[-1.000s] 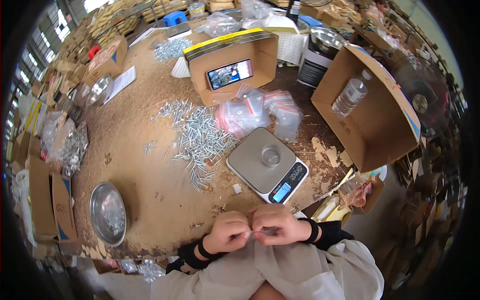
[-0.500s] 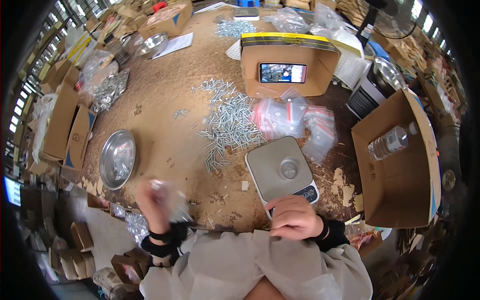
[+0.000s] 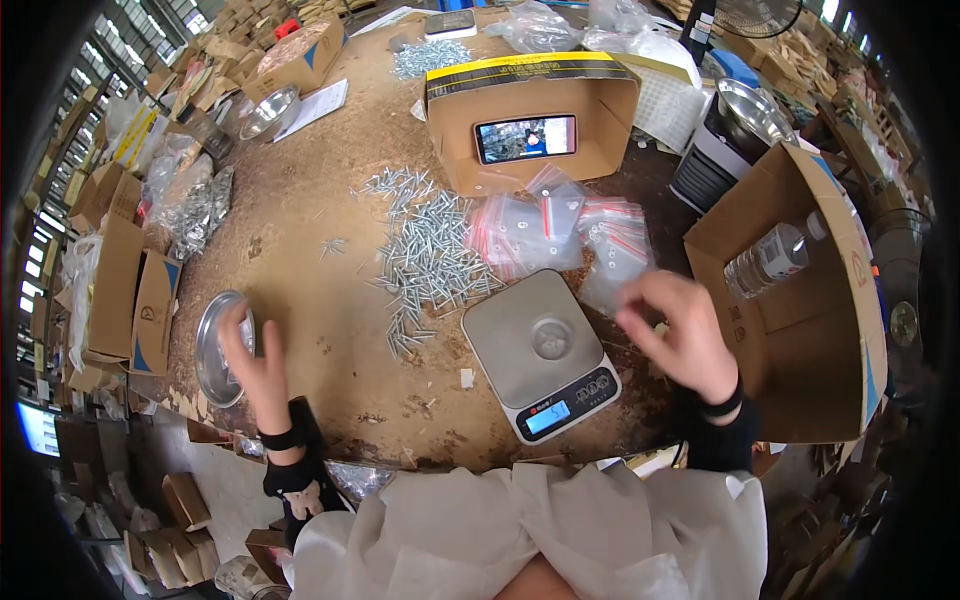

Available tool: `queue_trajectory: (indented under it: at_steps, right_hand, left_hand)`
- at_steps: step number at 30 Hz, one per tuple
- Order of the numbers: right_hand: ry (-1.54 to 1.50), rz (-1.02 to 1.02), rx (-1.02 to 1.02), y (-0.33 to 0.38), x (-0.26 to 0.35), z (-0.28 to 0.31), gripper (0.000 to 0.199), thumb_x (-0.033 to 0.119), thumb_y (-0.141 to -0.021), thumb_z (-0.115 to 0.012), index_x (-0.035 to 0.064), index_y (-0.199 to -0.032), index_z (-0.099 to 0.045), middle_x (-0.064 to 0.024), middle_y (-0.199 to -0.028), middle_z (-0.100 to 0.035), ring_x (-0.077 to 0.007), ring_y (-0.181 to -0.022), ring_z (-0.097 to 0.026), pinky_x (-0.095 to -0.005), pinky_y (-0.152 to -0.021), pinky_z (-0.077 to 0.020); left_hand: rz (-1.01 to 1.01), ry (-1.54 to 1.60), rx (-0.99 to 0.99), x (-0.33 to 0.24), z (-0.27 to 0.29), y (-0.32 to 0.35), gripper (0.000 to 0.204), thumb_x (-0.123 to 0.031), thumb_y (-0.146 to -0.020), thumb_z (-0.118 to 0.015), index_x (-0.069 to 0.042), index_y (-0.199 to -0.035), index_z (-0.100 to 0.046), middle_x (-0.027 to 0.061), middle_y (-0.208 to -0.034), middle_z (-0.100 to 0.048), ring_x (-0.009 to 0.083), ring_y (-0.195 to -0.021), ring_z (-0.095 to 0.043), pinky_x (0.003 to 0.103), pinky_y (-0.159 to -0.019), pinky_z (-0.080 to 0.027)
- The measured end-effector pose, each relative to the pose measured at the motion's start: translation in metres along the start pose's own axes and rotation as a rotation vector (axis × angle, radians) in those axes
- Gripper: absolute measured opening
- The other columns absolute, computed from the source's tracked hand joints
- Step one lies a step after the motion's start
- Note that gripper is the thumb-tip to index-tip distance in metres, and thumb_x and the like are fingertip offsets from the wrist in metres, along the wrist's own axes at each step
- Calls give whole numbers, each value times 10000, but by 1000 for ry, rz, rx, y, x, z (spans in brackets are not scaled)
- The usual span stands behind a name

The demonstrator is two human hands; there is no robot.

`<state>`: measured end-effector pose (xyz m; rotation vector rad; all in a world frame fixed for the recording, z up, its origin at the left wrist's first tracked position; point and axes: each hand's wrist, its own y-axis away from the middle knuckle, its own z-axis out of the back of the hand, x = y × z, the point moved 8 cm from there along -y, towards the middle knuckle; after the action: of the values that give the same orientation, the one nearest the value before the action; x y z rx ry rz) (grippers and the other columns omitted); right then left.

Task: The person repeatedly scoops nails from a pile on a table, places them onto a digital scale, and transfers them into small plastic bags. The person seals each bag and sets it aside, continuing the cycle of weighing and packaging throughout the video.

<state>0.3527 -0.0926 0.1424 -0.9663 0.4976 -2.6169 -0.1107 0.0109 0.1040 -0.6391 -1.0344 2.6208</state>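
Observation:
My left hand (image 3: 256, 368) is at the inner rim of a metal bowl (image 3: 207, 340) on the left, fingers spread and nothing in them. Clear plastic packets lie in the bowl, partly hidden by the hand. On the right, my right hand (image 3: 685, 335) hovers beside a pile of clear zip bags (image 3: 530, 232), its fingers loosely bent and apart, slightly blurred. Between my hands stands a digital scale (image 3: 510, 345) with a lit display. A small clear round cup (image 3: 552, 339) sits on its plate. Beyond it, left of the bags, lies a heap of silvery screws (image 3: 430, 250).
An open cardboard box (image 3: 800, 350) at the right holds a clear plastic bottle (image 3: 768, 262). A phone (image 3: 526, 139) leans inside another box (image 3: 610, 110) at the back. A small cluster of screws (image 3: 334, 246) lies apart. Cardboard boxes (image 3: 115, 290) line the left edge.
My left hand has moved left to the bowl and no longer holds the clear plastic packet. My right hand has left the scale's front and moved right and away, beside the zip bags.

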Motion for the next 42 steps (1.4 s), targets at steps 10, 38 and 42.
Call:
queue_trajectory:
  at_steps: [10, 38, 42]
  right_hand:
    - [254, 398, 434, -138, -92, -134, 785, 372, -774, -749, 89, -1448, -464, -178, -1448, -491, -374, -1335, -450, -466, -1119, -355]
    - [275, 97, 501, -112, -118, -137, 783, 276, -642, -827, 60, -1335, -532, -166, -1207, -573, -382, -1146, -551, -447, -1007, -452]
    - [388, -11, 397, -97, -148, -121, 767, 291, -655, -828, 60, -1326, -539, -171, -1213, -566, -381, -1141, -565, -448, -959, -490]
  left_hand:
    - [-171, 554, 320, -114, -103, -14, 322, -62, -835, -683, -41, -1150, -616, 167, -1235, -591, 363, -1185, -553, 423, -1028, -419]
    - [8, 610, 394, -81, -90, 3, 110, 11, -837, -663, -25, -942, -662, 126, -1003, -663, 302, -993, -610, 366, -893, -463]
    - [-3, 636, 409, -83, -92, 5, 116, 12, -842, -659, -17, -954, -659, 126, -998, -660, 291, -992, -609, 359, -903, -462]
